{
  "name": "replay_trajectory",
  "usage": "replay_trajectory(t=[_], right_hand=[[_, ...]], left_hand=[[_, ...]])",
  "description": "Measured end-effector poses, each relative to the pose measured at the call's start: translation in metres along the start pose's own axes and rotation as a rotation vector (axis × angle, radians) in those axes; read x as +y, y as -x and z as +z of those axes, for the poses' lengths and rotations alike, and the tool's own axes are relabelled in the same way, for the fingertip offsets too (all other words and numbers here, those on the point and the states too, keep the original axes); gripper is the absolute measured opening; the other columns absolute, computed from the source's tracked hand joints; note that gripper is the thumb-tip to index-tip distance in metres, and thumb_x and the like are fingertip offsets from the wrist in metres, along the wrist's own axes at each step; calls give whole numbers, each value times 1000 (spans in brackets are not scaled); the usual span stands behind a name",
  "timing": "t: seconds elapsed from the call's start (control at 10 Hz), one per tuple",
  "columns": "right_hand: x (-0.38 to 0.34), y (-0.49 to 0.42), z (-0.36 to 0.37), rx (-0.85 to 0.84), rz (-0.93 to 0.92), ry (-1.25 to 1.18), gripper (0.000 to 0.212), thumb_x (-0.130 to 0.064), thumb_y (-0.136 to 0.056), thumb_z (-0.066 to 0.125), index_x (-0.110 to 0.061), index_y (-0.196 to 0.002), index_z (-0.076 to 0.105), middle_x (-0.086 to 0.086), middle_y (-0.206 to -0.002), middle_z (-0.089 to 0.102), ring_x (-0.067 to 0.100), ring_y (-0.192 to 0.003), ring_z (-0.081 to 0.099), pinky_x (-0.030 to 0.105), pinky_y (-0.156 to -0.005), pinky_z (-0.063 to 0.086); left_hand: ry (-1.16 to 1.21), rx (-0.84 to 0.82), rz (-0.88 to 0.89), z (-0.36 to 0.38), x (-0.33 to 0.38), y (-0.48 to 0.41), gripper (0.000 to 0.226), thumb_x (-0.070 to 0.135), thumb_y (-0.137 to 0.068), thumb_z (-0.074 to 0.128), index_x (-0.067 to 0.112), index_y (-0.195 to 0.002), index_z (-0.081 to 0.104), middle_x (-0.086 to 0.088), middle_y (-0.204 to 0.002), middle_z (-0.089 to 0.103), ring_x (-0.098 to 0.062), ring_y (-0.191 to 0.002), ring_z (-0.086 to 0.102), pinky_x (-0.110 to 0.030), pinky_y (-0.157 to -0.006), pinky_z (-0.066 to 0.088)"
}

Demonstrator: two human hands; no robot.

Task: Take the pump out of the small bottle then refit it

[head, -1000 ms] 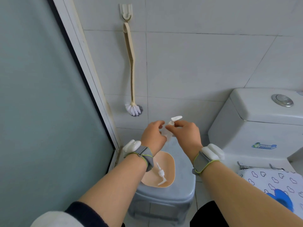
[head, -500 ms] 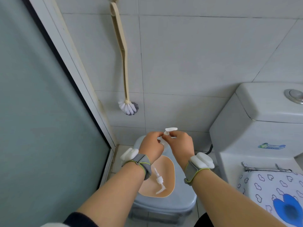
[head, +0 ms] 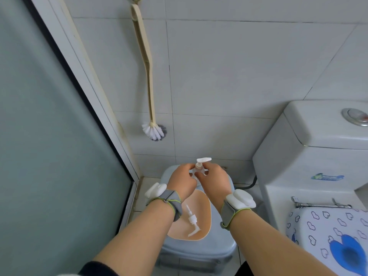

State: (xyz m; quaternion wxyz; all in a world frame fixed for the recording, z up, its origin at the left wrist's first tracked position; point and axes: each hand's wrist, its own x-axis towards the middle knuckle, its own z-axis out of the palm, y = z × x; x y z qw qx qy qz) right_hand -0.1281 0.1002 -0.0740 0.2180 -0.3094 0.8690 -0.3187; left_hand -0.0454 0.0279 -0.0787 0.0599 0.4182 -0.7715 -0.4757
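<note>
1. Both hands meet above the far edge of a grey bin lid (head: pixel 219 250), holding a small bottle (head: pixel 196 175) between them.
2. The left hand (head: pixel 182 183) has its grip closed on the small bottle's body.
3. The right hand (head: pixel 216 181) pinches the collar of the white pump (head: pixel 202 162), which sits upright in the bottle neck, spout pointing right.
4. A second pump (head: pixel 192 221) lies loose on a peach tray (head: pixel 205 208) on the lid, near the left wrist.
</note>
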Motion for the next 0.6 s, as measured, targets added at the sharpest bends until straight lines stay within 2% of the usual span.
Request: replay_trajectory(t=[0.1,0.2,0.3,0.4,0.5,0.6], right_hand=[[7,5,-1,-29,-10,-9,46,-24,-91,61,-16,-135,54,7,-129,62,24,-117,57,31,-91,44],[13,13,-7,-24,33,-59,56,-32,-90,62,-16,-141,47,5,-133,58,21,-120,55,31,-92,45],[12,18,-17,27,67,-55,53,-42,-87,63,-14,-131,55,3,-126,62,20,-112,59,33,-90,48],[4,26,-33,54,108,-85,43,-51,-83,64,-16,-108,63,0,-102,67,18,-90,63,35,-79,52],[-3,37,-50,44,101,-132,39,-56,-78,61,-18,-85,58,-3,-77,61,14,-65,55,31,-62,47],[-11,53,-67,74,82,-189,46,-58,-76,60,-15,-67,50,-2,-63,52,15,-56,45,32,-57,40]], left_hand=[[0,-11,-30,-1,-1,3,54,0,-84,45,20,-134,50,-7,-132,58,-20,-117,57,-34,-88,49],[-29,-15,-70,-6,-2,9,57,9,-85,51,17,-141,41,-6,-144,47,-23,-123,53,-35,-99,45],[-19,-3,-91,-14,0,19,58,18,-84,59,16,-140,42,-4,-144,47,-23,-127,51,-31,-100,40],[23,13,-100,-24,6,28,55,26,-83,65,12,-133,49,-7,-135,55,-23,-122,53,-30,-97,40],[63,8,-97,-35,18,41,50,32,-82,67,11,-125,53,-5,-120,58,-23,-112,57,-29,-90,43],[102,47,-49,-45,29,59,30,41,-78,68,19,-97,59,-5,-93,58,-25,-83,57,-29,-76,42]])
